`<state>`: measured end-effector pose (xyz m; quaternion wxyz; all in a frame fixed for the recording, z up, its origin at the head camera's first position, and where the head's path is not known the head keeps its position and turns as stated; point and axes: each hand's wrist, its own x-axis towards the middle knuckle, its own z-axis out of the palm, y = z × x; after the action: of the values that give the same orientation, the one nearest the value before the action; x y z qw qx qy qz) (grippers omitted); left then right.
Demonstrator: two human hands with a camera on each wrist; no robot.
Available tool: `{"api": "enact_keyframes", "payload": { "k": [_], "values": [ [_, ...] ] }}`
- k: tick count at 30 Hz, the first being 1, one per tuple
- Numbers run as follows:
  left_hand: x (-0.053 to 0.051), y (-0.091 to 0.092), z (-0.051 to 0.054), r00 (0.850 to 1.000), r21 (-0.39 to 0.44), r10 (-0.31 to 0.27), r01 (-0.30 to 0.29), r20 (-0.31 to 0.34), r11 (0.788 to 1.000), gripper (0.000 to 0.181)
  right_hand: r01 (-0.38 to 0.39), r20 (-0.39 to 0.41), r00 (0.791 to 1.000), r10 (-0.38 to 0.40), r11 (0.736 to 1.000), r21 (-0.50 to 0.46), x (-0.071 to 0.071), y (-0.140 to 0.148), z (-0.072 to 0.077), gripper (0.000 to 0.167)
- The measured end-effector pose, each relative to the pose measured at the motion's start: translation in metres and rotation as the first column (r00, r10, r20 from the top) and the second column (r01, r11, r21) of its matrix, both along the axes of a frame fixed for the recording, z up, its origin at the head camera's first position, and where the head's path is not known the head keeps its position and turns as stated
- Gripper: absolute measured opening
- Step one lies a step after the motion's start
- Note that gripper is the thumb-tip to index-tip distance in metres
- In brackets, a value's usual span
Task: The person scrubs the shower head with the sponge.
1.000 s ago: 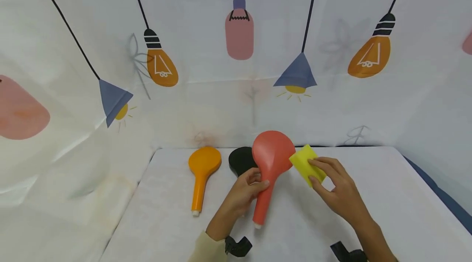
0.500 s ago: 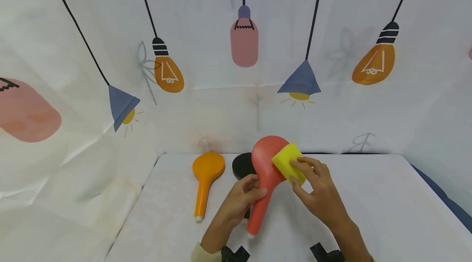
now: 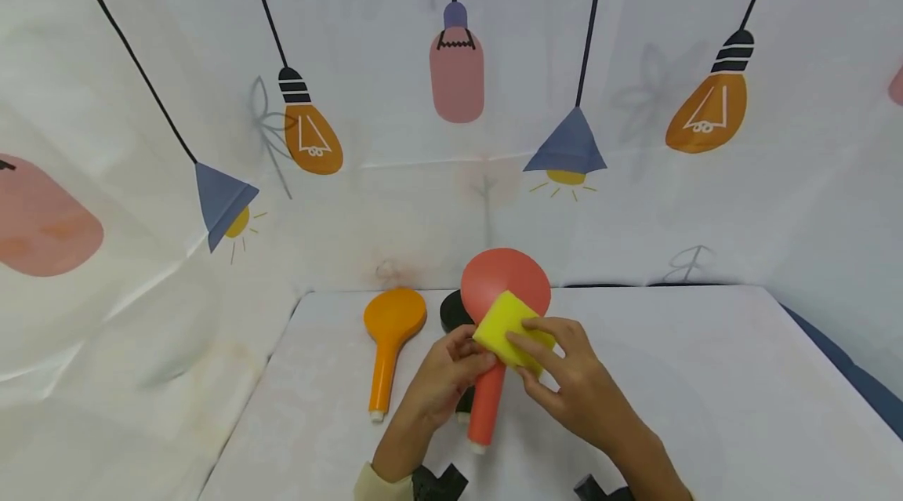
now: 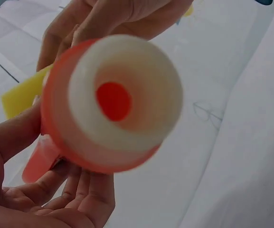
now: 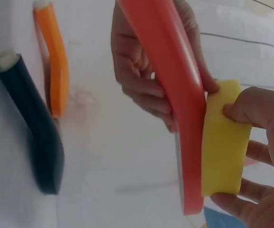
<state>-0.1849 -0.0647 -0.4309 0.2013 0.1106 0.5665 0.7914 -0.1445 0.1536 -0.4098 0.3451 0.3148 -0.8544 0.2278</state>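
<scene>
My left hand [image 3: 440, 379] grips the red paddle-shaped thing [image 3: 505, 275] around the upper part of its handle, with the round head up. My right hand [image 3: 574, 379] pinches a yellow sponge [image 3: 504, 328] between thumb and fingers. In the right wrist view the sponge [image 5: 224, 142] lies flat against the face of the red thing [image 5: 179, 90]. Seen from the left wrist, the pale hollow end [image 4: 146, 99] of the red handle fills the middle and hides much of the sponge [image 4: 25, 95].
An orange paddle-shaped thing [image 3: 395, 317] lies on the white table [image 3: 317, 407], left of the hands. A dark one [image 3: 455, 311] lies partly hidden behind the left hand and the red one. A white sheet printed with lamps [image 3: 395, 211] hangs behind the table.
My right hand has carried the sponge left and down, from the right edge of the red head onto its lower part. The red thing has shifted slightly left and stands more upright.
</scene>
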Motion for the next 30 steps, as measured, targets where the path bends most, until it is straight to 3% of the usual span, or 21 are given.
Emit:
{"api": "enact_keyframes", "payload": {
  "k": [6, 9, 13, 18, 24, 30],
  "values": [
    [0.001, 0.000, -0.001, 0.998, -0.074, -0.059, 0.058, -0.011, 0.996, 0.047, 0.086, -0.030, 0.996, -0.088, 0.995, -0.046, -0.005, 0.013, -0.002, 0.036],
    [0.001, 0.002, -0.001, 0.993, -0.116, -0.107, 0.101, -0.047, 0.988, 0.049, 0.151, -0.025, 0.988, -0.153, 0.985, -0.081, -0.009, 0.025, 0.000, 0.046],
    [0.002, 0.003, -0.001, 0.981, -0.190, -0.170, 0.150, -0.094, 0.970, 0.048, 0.215, -0.008, 0.976, -0.218, 0.966, -0.142, -0.014, 0.042, 0.003, 0.054],
    [0.004, 0.004, 0.000, 0.963, -0.285, -0.233, 0.188, -0.134, 0.940, 0.043, 0.207, -0.034, 0.974, -0.223, 0.942, -0.266, -0.018, 0.059, 0.005, 0.055],
    [0.006, 0.007, 0.002, 0.958, -0.318, -0.236, 0.176, -0.162, 0.932, 0.042, 0.168, -0.060, 0.979, -0.196, 0.934, -0.315, -0.019, 0.059, 0.009, 0.053],
    [0.006, 0.006, 0.003, 0.967, -0.332, -0.202, 0.142, -0.155, 0.932, 0.040, 0.171, -0.005, 0.985, -0.175, 0.968, -0.186, -0.011, 0.037, 0.005, 0.052]
  ]
}}
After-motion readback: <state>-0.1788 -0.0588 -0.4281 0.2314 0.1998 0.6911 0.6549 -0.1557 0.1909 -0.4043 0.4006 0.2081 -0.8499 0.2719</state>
